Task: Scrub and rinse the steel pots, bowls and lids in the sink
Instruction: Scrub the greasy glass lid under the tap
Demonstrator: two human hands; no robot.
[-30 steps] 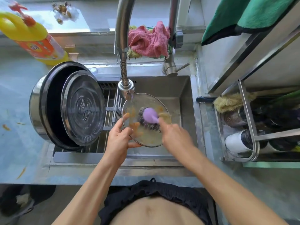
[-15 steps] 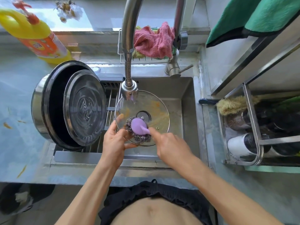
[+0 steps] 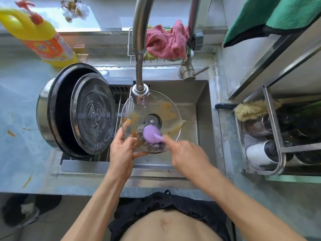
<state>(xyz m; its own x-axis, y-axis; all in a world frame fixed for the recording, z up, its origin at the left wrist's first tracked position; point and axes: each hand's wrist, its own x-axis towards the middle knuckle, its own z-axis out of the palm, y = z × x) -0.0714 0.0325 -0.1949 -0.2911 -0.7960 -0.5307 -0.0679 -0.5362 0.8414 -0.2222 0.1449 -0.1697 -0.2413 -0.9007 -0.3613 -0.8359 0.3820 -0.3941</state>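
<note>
Glass, rimmed in steel, is the lid (image 3: 161,108) held over the sink (image 3: 196,108) at the centre of the frame; it is tilted toward the camera, its underside smeared with orange residue, a round knob fitting showing through at its middle. The left hand (image 3: 121,150) grips the lid at its lower left edge — thumb on the near face, fingers curled behind the rim; the right hand (image 3: 187,153) holds a purple-handled steel-wool scrubber (image 3: 151,136) and presses its wire pad against the lower part of the lid (the scrubber is blurred, so the grip on its handle is hard to read finger by finger). The faucet head (image 3: 140,94) hangs just above the lid's upper left rim; whether water is running I cannot tell.

To the left, a large steel pot (image 3: 52,108) lies on its side across the sink's drain rack, mouth toward the sink, with a round steel lid (image 3: 93,113) leaning inside its opening. In the upper left of the frame a yellow detergent bottle (image 3: 43,37) stands on the counter (image 3: 19,94); behind the faucet a pink cloth (image 3: 166,40) is bunched in a wire caddy. At the right a steel rack (image 3: 278,133) holds dark jars and a straw-coloured brush (image 3: 253,109); a green towel (image 3: 271,16) hangs in the upper right corner — above that rack.
</note>
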